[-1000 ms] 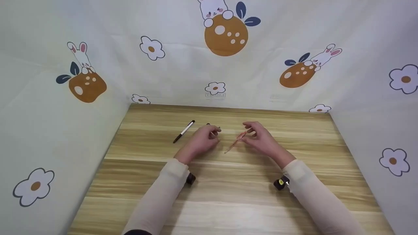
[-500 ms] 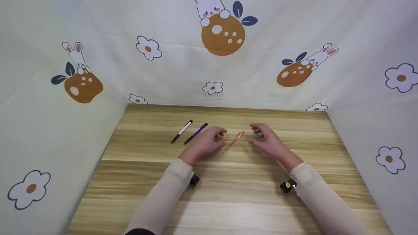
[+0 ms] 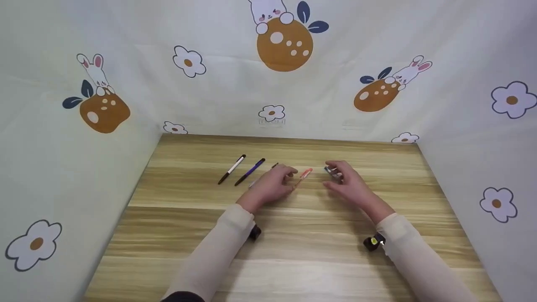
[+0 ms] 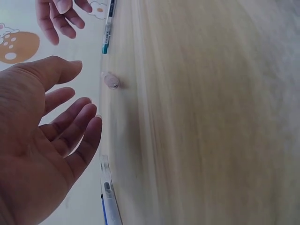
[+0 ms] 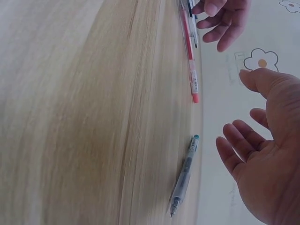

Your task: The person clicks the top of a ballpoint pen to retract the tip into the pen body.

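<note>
My left hand (image 3: pixel 275 182), fingers loosely bent and holding nothing, hovers over the table beside a red pen (image 3: pixel 306 173). Partly hidden under that hand lies a clear-barrelled pen (image 4: pixel 108 199). To the right of the red pen, my right hand (image 3: pixel 351 183) is spread with a gap between thumb and fingers. Below its fingers a clear pen with a teal end (image 5: pixel 184 176) lies on the wood, mostly covered in the head view. Further left, a blue pen with black ends (image 3: pixel 250 171) and a white pen with black ends (image 3: pixel 231 169) lie slanted, nearly parallel.
The wood-grain table (image 3: pixel 302 260) meets a pale printed cloth (image 3: pixel 226 96) along its back and sides. Small black wrist cameras (image 3: pixel 372 242) hang under both sleeves.
Both hands have shifted right. The right hand has come away from the red pen to the teal-ended one. The left hand has uncovered the blue pen and part of a clear one.
</note>
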`<state>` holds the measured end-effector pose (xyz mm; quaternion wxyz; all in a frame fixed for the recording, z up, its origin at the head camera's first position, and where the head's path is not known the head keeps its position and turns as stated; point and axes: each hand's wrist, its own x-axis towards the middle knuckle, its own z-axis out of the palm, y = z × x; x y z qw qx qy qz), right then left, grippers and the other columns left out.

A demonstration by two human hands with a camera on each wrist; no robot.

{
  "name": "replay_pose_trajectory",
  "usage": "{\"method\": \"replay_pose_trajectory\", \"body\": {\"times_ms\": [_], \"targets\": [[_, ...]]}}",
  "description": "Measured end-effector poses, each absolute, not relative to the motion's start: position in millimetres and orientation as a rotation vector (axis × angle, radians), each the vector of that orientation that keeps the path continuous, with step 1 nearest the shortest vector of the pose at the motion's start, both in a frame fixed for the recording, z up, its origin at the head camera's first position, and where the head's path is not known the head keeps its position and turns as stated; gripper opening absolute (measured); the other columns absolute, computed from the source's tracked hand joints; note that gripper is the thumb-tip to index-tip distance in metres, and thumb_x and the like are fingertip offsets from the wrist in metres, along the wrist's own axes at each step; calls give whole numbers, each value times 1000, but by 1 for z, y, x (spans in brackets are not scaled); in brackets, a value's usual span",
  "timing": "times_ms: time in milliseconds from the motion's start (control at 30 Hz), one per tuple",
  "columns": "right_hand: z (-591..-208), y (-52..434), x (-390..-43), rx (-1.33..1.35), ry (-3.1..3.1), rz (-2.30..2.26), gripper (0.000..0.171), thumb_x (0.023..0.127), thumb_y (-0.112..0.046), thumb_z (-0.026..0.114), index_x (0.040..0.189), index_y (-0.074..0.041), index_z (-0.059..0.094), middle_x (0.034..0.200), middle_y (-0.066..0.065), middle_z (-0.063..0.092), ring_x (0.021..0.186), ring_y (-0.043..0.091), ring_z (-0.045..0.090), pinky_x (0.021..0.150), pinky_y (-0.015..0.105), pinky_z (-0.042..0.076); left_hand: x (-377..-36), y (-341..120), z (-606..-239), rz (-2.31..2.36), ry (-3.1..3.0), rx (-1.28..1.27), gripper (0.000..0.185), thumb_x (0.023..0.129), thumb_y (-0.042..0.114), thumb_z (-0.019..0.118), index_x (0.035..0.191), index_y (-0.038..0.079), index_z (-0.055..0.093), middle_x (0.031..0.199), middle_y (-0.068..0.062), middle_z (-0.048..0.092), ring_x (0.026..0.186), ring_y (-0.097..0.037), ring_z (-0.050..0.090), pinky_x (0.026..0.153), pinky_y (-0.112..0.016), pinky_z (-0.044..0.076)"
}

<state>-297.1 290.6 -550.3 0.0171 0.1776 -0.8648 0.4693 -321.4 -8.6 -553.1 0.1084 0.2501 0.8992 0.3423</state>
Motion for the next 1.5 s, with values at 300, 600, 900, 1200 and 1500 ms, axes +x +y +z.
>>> {"method": "replay_pose_trajectory", "body": {"times_ms": [300,600,900,1200,1500], "targets": [[-551,293,-295,536,-2672,1473,63,96,-2,84,153,3,57,138,30,60,129,46,58,107,66,48,-327,-4,-562,927,2671,812,53,99,13,78,150,8,65,132,-9,68,120,-25,64,106,-42,54],[-552,295,-293,522,-2678,1481,64,97,-2,84,154,2,56,140,31,59,130,47,57,109,67,46,-326,4,-561,827,2719,795,52,97,15,78,148,13,69,122,-4,67,106,-20,61,98,-40,55],[-551,297,-292,531,-2707,1443,64,97,-4,84,154,3,55,140,31,58,128,46,58,108,65,48,-325,10,-561,782,2746,813,48,97,10,75,145,11,71,118,-5,65,96,-19,55,90,-36,52],[-550,298,-290,532,-2719,1409,65,97,-3,84,154,5,54,140,31,59,127,44,59,106,64,50,-325,12,-563,800,2767,834,40,97,2,72,135,8,76,109,-5,65,92,-19,56,87,-36,53],[-552,299,-288,515,-2704,1455,64,97,-2,84,154,4,55,140,31,59,126,47,60,106,66,49,-326,14,-563,774,2791,836,31,99,4,75,129,7,80,105,-4,68,94,-19,61,91,-38,57]]}}
